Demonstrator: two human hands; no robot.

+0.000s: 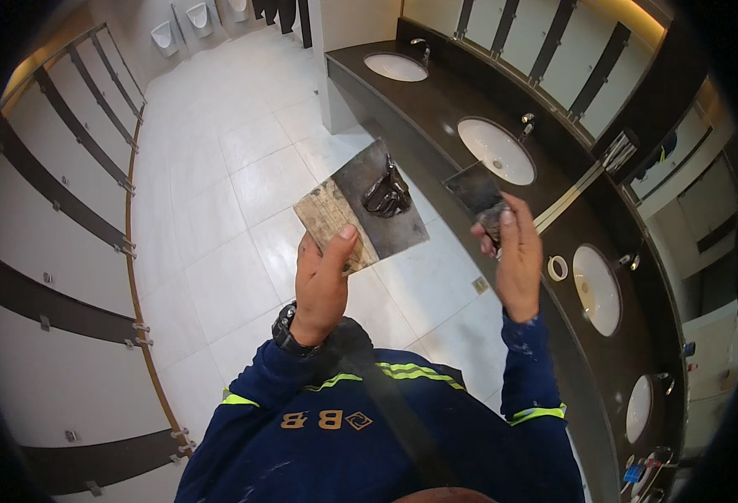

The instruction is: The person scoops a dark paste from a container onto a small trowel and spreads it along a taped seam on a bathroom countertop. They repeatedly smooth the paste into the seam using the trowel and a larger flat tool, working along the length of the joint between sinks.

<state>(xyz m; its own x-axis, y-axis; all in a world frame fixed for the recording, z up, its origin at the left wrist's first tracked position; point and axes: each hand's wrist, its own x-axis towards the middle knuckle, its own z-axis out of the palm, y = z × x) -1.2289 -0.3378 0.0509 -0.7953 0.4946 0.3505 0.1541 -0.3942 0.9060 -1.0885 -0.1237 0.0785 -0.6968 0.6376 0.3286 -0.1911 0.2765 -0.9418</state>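
Well, four white basins sit in the dark counter on your right: the far basin toward 12 o'clock, the second basin between 1 and 2, its drain visible at the bottom, the third basin at 3, and the last basin at 4. A roll of tape lies on the counter just beside the third one. Your left hand grips a flat board just off centre toward 12 o'clock, thumb pressed on top; its near strip is worn, stained tan, while the rest is dull grey. A glossy, dark brown lump of paste clings to the grey part, uneven and ridged. At 2 o'clock, your right hand is closed around a dark, smudged flat blade, its free edge pointing toward 10, apart from the board.
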